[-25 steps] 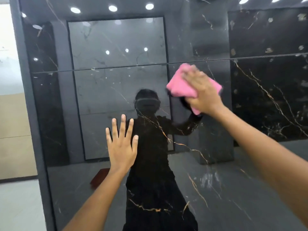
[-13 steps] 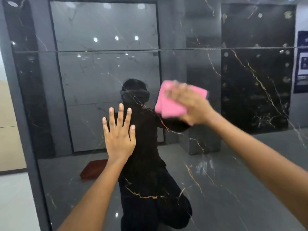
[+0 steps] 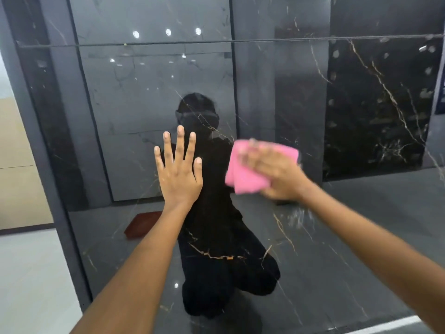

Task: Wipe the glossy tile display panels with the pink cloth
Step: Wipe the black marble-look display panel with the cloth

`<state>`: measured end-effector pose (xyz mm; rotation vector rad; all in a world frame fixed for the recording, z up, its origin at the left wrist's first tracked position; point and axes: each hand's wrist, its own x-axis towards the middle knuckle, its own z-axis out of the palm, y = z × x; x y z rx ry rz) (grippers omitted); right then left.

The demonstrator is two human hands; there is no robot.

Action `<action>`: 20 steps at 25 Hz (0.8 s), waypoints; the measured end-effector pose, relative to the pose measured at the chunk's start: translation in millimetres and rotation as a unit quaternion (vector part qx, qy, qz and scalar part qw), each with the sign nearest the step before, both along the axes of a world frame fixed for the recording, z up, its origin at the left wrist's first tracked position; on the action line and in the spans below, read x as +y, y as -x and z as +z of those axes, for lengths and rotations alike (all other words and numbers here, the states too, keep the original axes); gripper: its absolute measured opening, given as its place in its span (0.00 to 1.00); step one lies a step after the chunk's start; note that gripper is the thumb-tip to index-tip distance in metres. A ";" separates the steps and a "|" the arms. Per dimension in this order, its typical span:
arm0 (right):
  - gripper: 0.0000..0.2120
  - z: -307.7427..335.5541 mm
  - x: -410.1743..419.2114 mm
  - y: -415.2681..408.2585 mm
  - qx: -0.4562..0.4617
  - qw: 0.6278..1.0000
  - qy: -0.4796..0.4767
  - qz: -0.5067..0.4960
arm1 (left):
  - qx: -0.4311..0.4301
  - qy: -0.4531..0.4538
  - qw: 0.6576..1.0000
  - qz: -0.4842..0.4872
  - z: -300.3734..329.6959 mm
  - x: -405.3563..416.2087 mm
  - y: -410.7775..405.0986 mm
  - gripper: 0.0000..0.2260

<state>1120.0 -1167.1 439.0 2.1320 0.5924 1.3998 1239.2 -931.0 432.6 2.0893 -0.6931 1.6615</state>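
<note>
Two hands on the tile panel [image 3: 313,237]: left hand [image 3: 179,175] flat, right hand [image 3: 277,174] pressing pink cloth [image 3: 243,175].

The panel [image 3: 313,237] is dark stone-look tile, polished to a mirror gloss: it reflects ceiling lights, a kneeling person and a room behind. Thin gold and white veins run across its smooth black face. A fine dark seam [image 3: 265,41] crosses it near the top, splitting it into 2 tiles. A dull grey smear [image 3: 299,216] breaks the shine just below the right hand [image 3: 277,174]. The cloth [image 3: 243,174] is soft pink fabric, matt, folded thick, blurred at its edges. The frame [image 3: 38,141] along the panel's left edge looks matt dark grey. The wall [image 3: 16,169] beyond it is matt beige; the floor [image 3: 29,273] is pale with a faint sheen.
</note>
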 end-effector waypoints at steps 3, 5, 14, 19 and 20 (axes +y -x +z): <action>0.32 49.8 14.8 -17.4 -0.138 0.960 -0.237 0.052 | -0.001 0.005 1.000 -0.001 -4.2 0.5 0.3 0.25; 0.33 -15.6 36.8 -32.3 -0.090 0.975 -0.188 0.077 | -0.004 -0.007 1.000 -0.020 -1.6 3.5 -0.5 0.25; 0.28 -37.1 5.7 -2.8 0.053 0.997 -0.011 0.053 | 0.087 0.035 0.994 -0.056 -136.4 12.6 17.3 0.25; 0.30 -60.8 17.7 -19.5 -0.095 0.952 -0.279 0.078 | 0.066 0.020 0.997 -0.025 -158.1 13.4 0.0 0.26; 0.31 -109.8 26.3 -20.0 -0.034 0.975 -0.206 0.071 | 0.058 0.018 0.998 -0.029 -160.3 13.9 0.2 0.27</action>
